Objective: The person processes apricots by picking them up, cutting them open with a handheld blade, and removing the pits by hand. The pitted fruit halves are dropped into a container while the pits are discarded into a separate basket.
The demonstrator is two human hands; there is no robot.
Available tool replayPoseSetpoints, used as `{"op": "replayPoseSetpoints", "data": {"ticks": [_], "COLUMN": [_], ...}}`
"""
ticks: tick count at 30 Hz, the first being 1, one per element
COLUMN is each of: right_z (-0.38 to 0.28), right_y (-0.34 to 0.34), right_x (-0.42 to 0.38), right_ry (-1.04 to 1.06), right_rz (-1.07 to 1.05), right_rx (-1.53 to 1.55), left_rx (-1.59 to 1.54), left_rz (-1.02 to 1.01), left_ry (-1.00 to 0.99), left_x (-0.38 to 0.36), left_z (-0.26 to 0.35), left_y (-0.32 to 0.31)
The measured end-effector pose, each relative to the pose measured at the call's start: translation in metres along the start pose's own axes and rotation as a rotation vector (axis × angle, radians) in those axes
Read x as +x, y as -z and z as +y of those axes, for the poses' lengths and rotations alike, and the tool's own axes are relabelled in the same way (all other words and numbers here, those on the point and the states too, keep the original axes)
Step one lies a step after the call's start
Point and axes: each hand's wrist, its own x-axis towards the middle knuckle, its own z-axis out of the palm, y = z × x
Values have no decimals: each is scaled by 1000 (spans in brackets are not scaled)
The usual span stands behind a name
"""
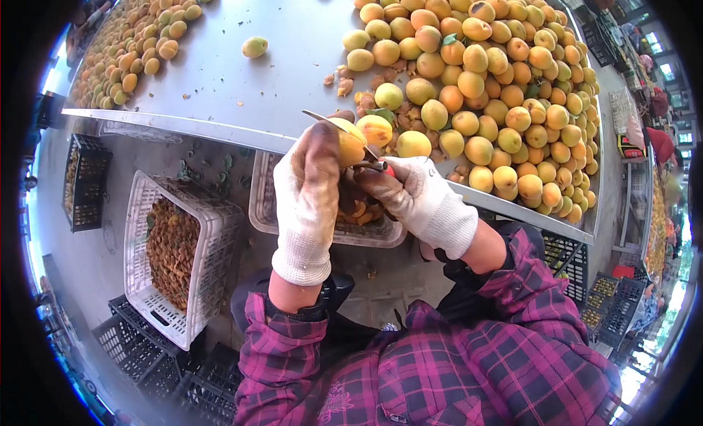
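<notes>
A: Head view, counts?

B: Two gloved hands. Left hand [307, 199] is wrapped around one apricot [350, 144]; right hand [417, 195] is closed on a small knife [344, 129], blade across the top of the fruit. One fruit in hand, one knife.

A: Where's that relative to the table?

B: Just off the near edge of the metal table [242, 82], about mid-edge, above a white tray [366, 232] below it.

A: On the table?

B: Two apricot piles: big one [483, 67] filling the right side to the near right corner, smaller one [139, 42] at the far left corner. One stray apricot [254, 47] between them. Pits [344, 82] scattered by the big pile's left edge.

A: Floor?

B: One white crate [176, 258] of pitted halves at left, several black crates [146, 353] around it.
</notes>
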Motion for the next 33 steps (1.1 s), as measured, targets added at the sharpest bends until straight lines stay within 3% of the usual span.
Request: {"op": "replayPoseSetpoints", "data": {"ticks": [1, 2, 6, 9, 10, 15, 17, 19, 21, 22, 24, 28, 30, 31, 33], "right_z": [-3, -4, 2, -1, -1, 1, 6, 12, 13, 7, -8, 0, 11, 10, 6], "right_y": [4, 6, 5, 6, 6, 6, 3, 0, -3, 0, 8, 4, -4, -1, 8], "right_x": [-2, -3, -4, -4, -3, -3, -3, -5, -3, -5, -9, -7, -3, -2, -1], "right_ry": [-2, -6, 100, 71, 59, 5, 40, 71, 23, 22, -263, -272, -11, -8, 54], "right_rz": [1, 0, 43, 30, 22, -3, 6, 24, -78, -79, -252, -282, -120, -121, -45], "right_rx": [6, 15, -38, -79, -80, -81, -69, -56, 279, 280, 554, 658, 421, 419, -37], "left_rx": [57, 35, 96, 162, 135, 45, 94, 116, 140, 111, 82, 48, 27, 33, 40], "left_rz": [-47, 55, 175, 153, 172, 110, 66, 53, 40, 41, 48, 29, 29, 31, 30], "left_ry": [-100, -7, -57, -84, 11, 11, 169, 178, 182, 173, 164, 137, 116, 129, 140], "left_x": [3, -4, -8, -8, -7, -2, -3, -3, -4, -4, -5, -4, -4, -3, -2], "left_z": [5, 11, 19, 14, 11, -5, 5, 9, 10, 10, 11, 8, 7, 8, 10], "left_y": [-3, -13, -26, -23, -22, -9, -10, -10, -9, -8, -7, -4, -3, -3, -4]}}
